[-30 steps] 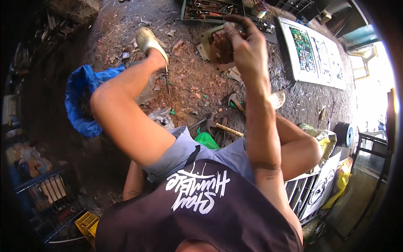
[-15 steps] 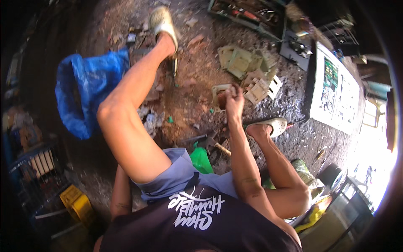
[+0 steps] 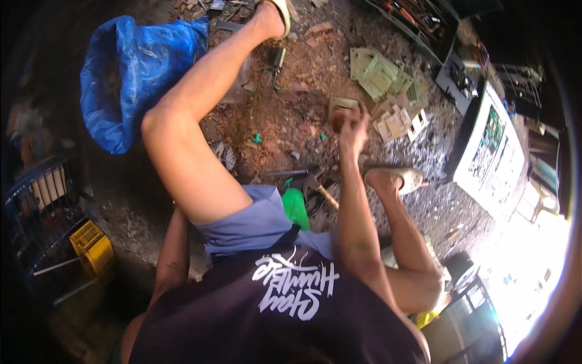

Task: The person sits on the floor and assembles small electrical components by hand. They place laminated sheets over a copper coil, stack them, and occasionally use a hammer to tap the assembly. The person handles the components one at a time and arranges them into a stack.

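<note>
My right hand (image 3: 354, 128) reaches forward over the dirty ground, its fingers closed at the near right side of a small beige square plate (image 3: 344, 104). Something reddish-brown shows under the fingers; motion blur keeps me from making it out. Just right of this hand lies a pile of beige and greenish flat plates (image 3: 388, 118), some with cut-out openings. My left forearm (image 3: 173, 242) runs down behind my left thigh, which hides the hand. Between my legs lie a wooden-handled hammer (image 3: 326, 195) and a bright green piece (image 3: 295, 209).
A blue sack (image 3: 145, 70) lies open at the left. A slim screwdriver-like tool (image 3: 279, 60) rests among debris ahead. Far right are a toolbox (image 3: 424, 27) and a white printed panel (image 3: 492, 148). A yellow crate (image 3: 92, 247) stands at lower left.
The view has shifted, so the ground things appear higher and slightly right. My right hand has moved a little forward and stays at the square plate. My left hand is still hidden.
</note>
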Action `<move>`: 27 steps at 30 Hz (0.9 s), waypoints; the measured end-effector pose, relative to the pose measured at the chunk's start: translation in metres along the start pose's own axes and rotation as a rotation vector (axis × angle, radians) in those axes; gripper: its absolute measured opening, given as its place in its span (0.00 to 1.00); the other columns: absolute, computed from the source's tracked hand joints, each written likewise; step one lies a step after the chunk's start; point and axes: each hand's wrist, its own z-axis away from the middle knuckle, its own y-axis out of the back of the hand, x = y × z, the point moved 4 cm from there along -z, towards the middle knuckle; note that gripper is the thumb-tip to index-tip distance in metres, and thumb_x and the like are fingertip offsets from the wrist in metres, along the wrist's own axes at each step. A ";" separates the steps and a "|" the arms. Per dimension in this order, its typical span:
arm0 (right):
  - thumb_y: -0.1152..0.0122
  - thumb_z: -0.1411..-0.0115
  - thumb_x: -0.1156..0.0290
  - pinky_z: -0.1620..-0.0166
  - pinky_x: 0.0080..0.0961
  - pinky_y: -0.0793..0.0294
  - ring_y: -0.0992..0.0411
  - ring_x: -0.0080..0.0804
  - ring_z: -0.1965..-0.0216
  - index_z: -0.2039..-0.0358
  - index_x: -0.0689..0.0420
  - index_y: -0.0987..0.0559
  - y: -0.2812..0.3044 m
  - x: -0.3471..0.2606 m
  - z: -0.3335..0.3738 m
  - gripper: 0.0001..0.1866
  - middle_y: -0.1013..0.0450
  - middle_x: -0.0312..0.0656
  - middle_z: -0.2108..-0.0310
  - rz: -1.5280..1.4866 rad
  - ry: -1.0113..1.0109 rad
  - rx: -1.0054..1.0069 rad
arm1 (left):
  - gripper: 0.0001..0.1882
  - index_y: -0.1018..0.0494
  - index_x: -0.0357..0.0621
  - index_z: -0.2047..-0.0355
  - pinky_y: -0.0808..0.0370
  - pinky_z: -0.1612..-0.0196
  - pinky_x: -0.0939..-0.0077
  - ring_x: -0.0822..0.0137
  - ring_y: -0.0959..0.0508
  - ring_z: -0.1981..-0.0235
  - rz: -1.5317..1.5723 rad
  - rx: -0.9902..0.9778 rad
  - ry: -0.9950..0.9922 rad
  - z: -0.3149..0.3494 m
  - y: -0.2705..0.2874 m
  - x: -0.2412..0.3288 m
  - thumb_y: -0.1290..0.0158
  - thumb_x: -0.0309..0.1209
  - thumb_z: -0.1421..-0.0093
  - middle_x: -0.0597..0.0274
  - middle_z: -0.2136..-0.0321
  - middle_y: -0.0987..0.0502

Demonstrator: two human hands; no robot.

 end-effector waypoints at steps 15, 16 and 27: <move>0.38 0.31 0.56 0.41 0.39 0.25 0.22 0.46 0.44 0.37 0.50 0.22 -0.024 0.059 -0.041 0.25 0.20 0.55 0.44 0.117 -0.152 -0.473 | 0.28 0.25 0.41 0.39 0.24 0.48 0.62 0.54 0.20 0.48 -0.085 -0.212 -0.526 -0.033 -0.055 0.133 0.43 0.48 0.30 0.48 0.48 0.18; 0.39 0.30 0.58 0.43 0.34 0.23 0.21 0.40 0.47 0.39 0.51 0.21 -0.025 0.062 -0.045 0.22 0.19 0.52 0.47 0.079 -0.168 -0.542 | 0.28 0.25 0.41 0.39 0.24 0.48 0.63 0.54 0.20 0.48 -0.108 -0.223 -0.574 -0.042 -0.063 0.152 0.43 0.48 0.30 0.48 0.48 0.18; 0.39 0.31 0.54 0.39 0.41 0.24 0.21 0.46 0.45 0.31 0.46 0.29 -0.029 0.072 -0.044 0.30 0.20 0.49 0.44 -0.188 -0.490 -0.894 | 0.28 0.25 0.40 0.39 0.24 0.48 0.65 0.56 0.19 0.49 -0.299 -0.244 -0.762 -0.186 -0.128 0.352 0.44 0.48 0.29 0.50 0.47 0.18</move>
